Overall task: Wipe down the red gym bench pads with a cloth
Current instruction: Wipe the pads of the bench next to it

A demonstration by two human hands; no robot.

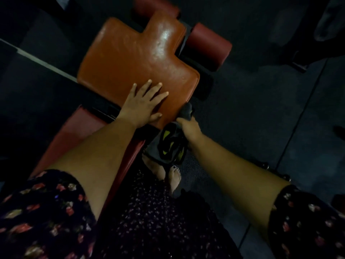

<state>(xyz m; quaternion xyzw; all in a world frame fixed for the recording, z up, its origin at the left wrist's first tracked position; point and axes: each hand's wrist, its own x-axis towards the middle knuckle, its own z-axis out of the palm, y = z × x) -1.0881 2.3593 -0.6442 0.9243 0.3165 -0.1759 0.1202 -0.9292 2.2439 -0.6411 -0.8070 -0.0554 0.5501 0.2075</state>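
Squarely on the near end of the seat pad (138, 58) lies the left hand (145, 104), palm down. Its fingers (156, 88) are straight and spread, the thumb splayed toward the pad's near edge, so it presses and grasps nothing. The left forearm runs up from the lower left, straight at the wrist. The right hand (190, 129) sits just beside the pad's near right corner, lower than the left. It is clenched around a dark cloth (171, 144), with the right arm reaching in from the lower right. The cloth's upper end sticks out past the knuckles and touches the corner of the seat pad. The rest hangs below the hand in a bunched fold with yellow patches.

Counted, there are two hands, one cloth and four red pads. The glossy, T-shaped seat pad is the brightest. A long back pad (80, 131) lies under the left forearm. One roller pad (207, 43) stands to the right of the seat's narrow far end, and a second roller pad (155, 6) lies beyond it. Two bare feet (174, 177) stand on the dark floor (261, 109) below the cloth, and two flower-print sleeves (43, 212) end above the elbows.

The right hand's fingers are tucked out of sight behind the cloth. The far roller is blurred and cut off by the top edge, and the left forearm and sleeve cover much of the back pad. The bench frame between the pads is lost in shadow. One foot is partly behind the hanging cloth. A pale bar (37, 58) crosses the dark at left, though what it belongs to cannot be told.
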